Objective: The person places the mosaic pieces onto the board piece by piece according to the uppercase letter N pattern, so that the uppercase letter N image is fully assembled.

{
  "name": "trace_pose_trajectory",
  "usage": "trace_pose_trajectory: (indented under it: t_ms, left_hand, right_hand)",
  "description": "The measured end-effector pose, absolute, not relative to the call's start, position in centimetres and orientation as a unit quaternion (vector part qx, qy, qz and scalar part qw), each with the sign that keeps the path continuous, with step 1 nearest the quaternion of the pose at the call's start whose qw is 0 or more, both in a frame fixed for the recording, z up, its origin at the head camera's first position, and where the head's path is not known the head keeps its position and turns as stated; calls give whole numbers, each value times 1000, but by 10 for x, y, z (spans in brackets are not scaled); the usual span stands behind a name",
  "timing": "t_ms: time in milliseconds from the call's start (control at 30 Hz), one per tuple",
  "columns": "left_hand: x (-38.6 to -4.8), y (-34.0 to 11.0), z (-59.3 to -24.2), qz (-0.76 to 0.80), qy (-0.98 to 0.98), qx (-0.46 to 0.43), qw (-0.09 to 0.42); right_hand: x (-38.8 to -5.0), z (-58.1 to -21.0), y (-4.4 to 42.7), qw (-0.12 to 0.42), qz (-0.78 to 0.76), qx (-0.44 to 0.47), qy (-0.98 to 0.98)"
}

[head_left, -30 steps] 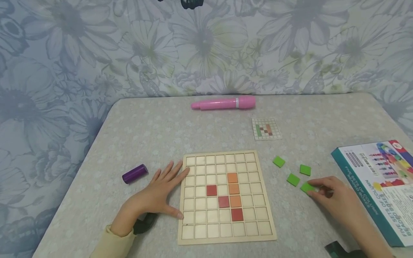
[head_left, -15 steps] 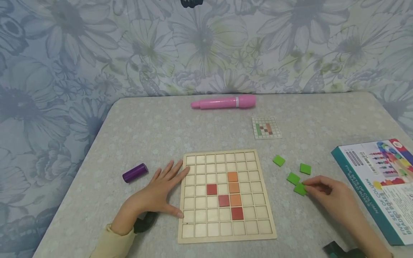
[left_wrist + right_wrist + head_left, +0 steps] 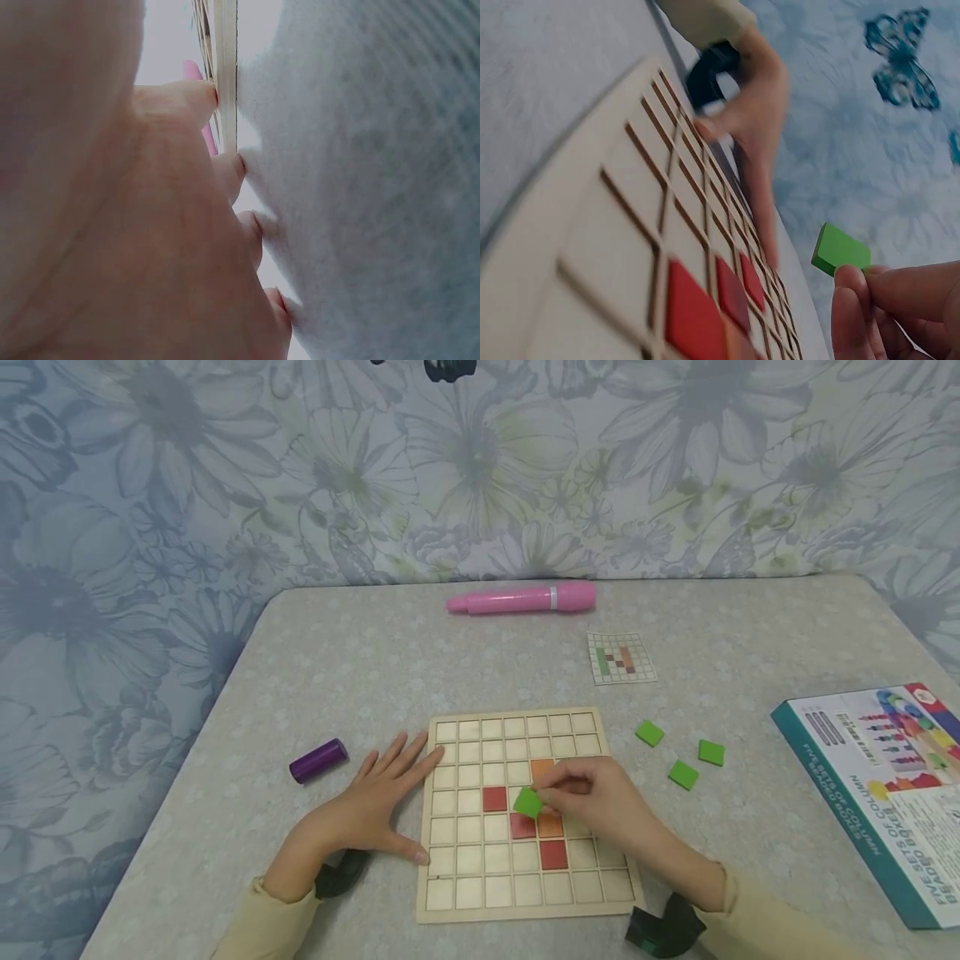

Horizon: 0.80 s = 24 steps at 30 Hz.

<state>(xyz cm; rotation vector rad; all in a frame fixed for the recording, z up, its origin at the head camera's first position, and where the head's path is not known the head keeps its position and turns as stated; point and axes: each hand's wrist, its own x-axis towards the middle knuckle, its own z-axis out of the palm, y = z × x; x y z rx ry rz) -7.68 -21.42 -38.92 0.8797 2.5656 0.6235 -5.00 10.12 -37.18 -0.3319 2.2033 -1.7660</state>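
A wooden grid board (image 3: 465, 917) lies flat, with red tiles (image 3: 553, 855) and orange tiles (image 3: 541, 769) set in some cells. My left hand (image 3: 367, 814) rests spread at its left edge, index finger and thumb touching the frame. Over the board's middle, my right hand (image 3: 600, 797) pinches a green tile (image 3: 528, 802) between thumb and fingers. The right wrist view shows that green tile (image 3: 840, 249) held tilted above the board (image 3: 577, 217). In the left wrist view the left hand (image 3: 165, 225) is beside the board's edge (image 3: 227, 75).
Three green tiles (image 3: 683, 774) lie right of the board. Behind it are a small printed pattern card (image 3: 621, 658) and a pink pen-shaped object (image 3: 521, 599). A purple cylinder (image 3: 318, 761) lies at the left; a teal-edged box (image 3: 885, 785) lies at the far right.
My right hand has lifted one green tile from the group at the right and carried it left over the board. My left hand has stayed in place.
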Motion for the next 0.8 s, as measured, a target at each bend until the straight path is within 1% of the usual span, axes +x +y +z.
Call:
trace_pose_trajectory:
  t_ms: [133,267,567,800]
  left_hand:
    - [-77,-215,-390,216,909,309,180]
    - [-77,-215,-391,214,910,308,179]
    - [-78,-215,-391,214,910,308,178]
    - [-77,-215,-389,217,908,309,181]
  right_hand:
    - [-47,-377,67,175,-600,-148,766]
    - [-44,-384,49,179,-589,-179,767]
    - [-39,-390,35,154,-533,-237,797]
    - [-35,-389,33,162,-500,-246,814]
